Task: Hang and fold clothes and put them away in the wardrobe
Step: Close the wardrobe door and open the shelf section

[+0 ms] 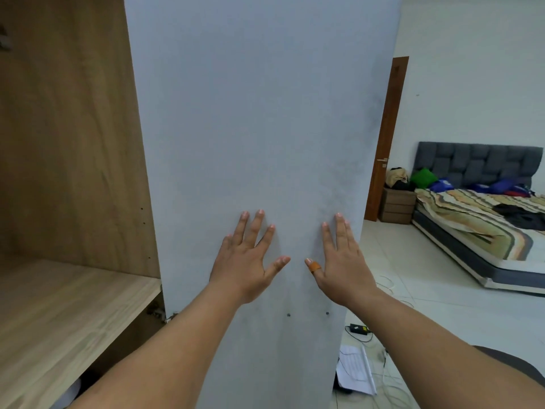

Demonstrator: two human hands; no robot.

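Observation:
A tall pale grey wardrobe door [256, 119] fills the middle of the head view. My left hand [246, 255] lies flat on it with fingers spread, holding nothing. My right hand [342, 258] is flat beside it, also spread, with an orange band on the thumb. To the left the wardrobe interior [67, 137] stands open, with a bare wooden shelf [59, 314]. Dark clothes [522, 212] lie on the bed [477, 231] at the far right.
A brown room door [386, 137] and a small bedside drawer unit [396, 205] with bags on it stand behind the wardrobe door. Cables, a black adapter [358, 329] and papers [355, 370] lie on the tiled floor to the right.

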